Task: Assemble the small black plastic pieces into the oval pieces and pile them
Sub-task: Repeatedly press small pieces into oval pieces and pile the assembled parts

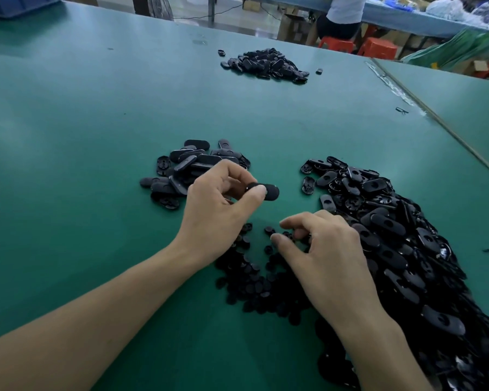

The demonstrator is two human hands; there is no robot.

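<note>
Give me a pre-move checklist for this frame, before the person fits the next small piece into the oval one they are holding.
1. Oval piece gripped in left hand: ok, pinched between thumb and fingers above the table.
2. Right hand on the small pieces: ok, fingertips are down in the scatter.
3. One small piece actually picked: cannot tell, fingers hide it.
4. Oval piece's socket side facing the right hand: cannot tell.
5. Supply of oval pieces within reach: ok, beside the right hand.
6. Finished pile has room: ok, just beyond the left hand.
</note>
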